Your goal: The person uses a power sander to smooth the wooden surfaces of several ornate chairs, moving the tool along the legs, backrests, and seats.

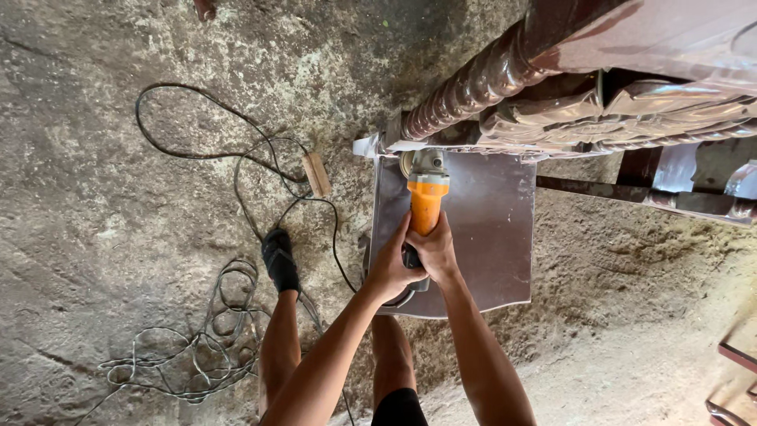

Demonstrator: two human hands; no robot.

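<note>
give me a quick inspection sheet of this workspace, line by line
surface: rough, dusty concrete floor
job's things: orange angle grinder, its head at the top edge of a glossy brown panel under a dark turned-wood furniture frame
clutter: small wooden block lying on the floor
grippers: left hand and right hand both wrapped round the grinder's rear handle
cables: black power cord looping across the floor; tangled grey cable pile beside the person's black-socked foot
surroundings: more dark wooden parts at the lower right edge; no other people seen
</note>
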